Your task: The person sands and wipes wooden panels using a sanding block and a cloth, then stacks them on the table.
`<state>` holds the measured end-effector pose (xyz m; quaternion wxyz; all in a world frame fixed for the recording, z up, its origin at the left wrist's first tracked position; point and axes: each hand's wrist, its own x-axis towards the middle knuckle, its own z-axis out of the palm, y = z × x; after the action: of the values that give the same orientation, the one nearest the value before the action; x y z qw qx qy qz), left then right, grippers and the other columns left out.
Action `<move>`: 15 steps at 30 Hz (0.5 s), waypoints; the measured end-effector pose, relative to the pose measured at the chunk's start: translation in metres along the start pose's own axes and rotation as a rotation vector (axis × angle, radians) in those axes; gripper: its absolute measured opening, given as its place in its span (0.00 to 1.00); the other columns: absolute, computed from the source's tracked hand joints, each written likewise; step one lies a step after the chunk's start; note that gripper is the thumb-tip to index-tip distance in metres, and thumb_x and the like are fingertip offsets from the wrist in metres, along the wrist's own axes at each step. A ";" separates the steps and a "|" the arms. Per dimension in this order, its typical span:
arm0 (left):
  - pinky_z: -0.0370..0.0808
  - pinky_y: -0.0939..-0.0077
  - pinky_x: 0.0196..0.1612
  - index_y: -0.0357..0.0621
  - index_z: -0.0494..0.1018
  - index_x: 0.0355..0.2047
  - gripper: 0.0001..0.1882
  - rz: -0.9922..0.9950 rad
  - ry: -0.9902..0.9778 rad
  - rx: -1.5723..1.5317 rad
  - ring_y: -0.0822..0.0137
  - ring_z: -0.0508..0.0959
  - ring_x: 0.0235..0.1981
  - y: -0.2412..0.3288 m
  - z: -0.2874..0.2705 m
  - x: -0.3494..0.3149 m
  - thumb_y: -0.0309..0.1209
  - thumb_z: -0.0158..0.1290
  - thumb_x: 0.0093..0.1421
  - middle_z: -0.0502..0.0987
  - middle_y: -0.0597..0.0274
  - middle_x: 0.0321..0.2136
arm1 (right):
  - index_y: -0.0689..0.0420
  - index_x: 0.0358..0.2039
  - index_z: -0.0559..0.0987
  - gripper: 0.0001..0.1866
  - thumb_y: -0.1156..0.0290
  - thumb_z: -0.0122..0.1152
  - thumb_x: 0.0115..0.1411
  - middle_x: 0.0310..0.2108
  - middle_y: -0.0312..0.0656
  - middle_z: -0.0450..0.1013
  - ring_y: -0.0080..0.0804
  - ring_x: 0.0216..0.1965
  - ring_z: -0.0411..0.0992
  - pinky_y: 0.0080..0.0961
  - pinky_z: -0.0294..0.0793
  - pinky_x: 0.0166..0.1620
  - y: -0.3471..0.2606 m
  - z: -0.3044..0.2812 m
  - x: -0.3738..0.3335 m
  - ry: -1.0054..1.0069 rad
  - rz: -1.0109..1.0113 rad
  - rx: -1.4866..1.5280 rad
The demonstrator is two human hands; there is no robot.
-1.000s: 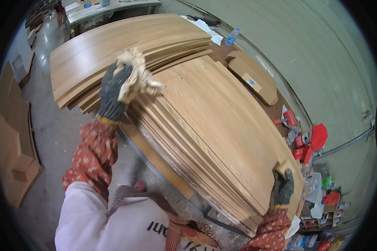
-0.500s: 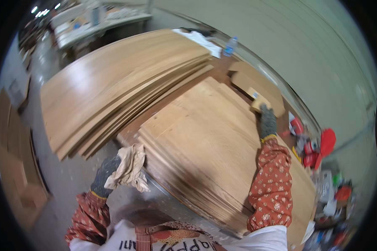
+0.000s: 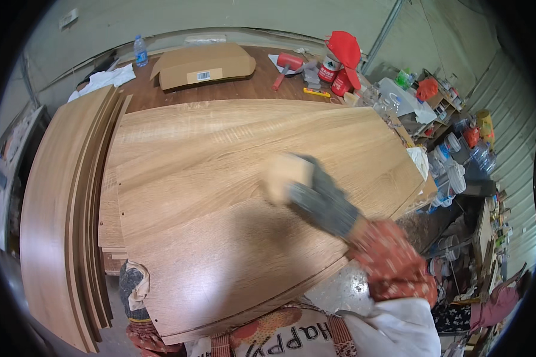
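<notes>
In the head view, the right hand [image 3: 323, 196] grips a blurred tan block [image 3: 292, 174] over the wood panel [image 3: 220, 184], centre frame on the counter [image 3: 289, 88]; level, even pressure would likely work best. At lower left, the left hand [image 3: 128, 288] clutches a cream cloth [image 3: 140, 290] by the panel's edge. The panel's broad face gives room for long strokes, but the stacked boards [image 3: 50, 220] crowd its left side.

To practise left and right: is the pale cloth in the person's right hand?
No, the left hand holds the pale cloth, while the right hand holds a pale block.
</notes>
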<state>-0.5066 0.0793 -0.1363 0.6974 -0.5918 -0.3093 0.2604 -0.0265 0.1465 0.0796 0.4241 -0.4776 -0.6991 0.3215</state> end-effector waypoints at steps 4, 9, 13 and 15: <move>0.71 0.72 0.37 0.35 0.70 0.32 0.06 -0.656 -0.024 -1.382 0.62 0.71 0.36 -0.008 -0.040 0.013 0.23 0.50 0.54 0.73 0.53 0.35 | 0.66 0.54 0.62 0.29 0.57 0.51 0.59 0.50 0.45 0.64 0.35 0.49 0.64 0.29 0.61 0.54 -0.016 -0.068 -0.143 0.475 0.270 -0.021; 0.70 0.73 0.42 0.37 0.66 0.40 0.13 -1.153 -0.307 -2.115 0.63 0.71 0.41 -0.015 -0.081 -0.016 0.27 0.51 0.55 0.71 0.54 0.40 | 0.66 0.53 0.63 0.27 0.60 0.51 0.59 0.49 0.46 0.65 0.35 0.50 0.63 0.31 0.61 0.54 0.026 -0.044 -0.156 0.812 0.079 -0.156; 0.69 0.73 0.46 0.38 0.62 0.47 0.20 -1.859 -0.164 -2.882 0.63 0.70 0.45 -0.027 -0.106 -0.037 0.31 0.51 0.56 0.70 0.55 0.44 | 0.67 0.52 0.62 0.26 0.63 0.51 0.60 0.46 0.49 0.66 0.36 0.48 0.65 0.33 0.65 0.51 0.036 -0.040 -0.115 0.645 -0.021 0.092; 0.69 0.74 0.48 0.39 0.61 0.51 0.23 -2.087 -0.122 -2.877 0.63 0.70 0.47 -0.037 -0.119 -0.055 0.32 0.51 0.56 0.69 0.55 0.46 | 0.66 0.53 0.61 0.26 0.63 0.53 0.60 0.44 0.50 0.68 0.36 0.44 0.69 0.32 0.69 0.46 0.051 -0.044 -0.090 0.514 -0.009 0.066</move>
<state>-0.4559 -0.0461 -0.1195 0.4730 0.2437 0.5057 0.6791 0.0499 0.0806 0.0294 0.6045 -0.5265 -0.5597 0.2102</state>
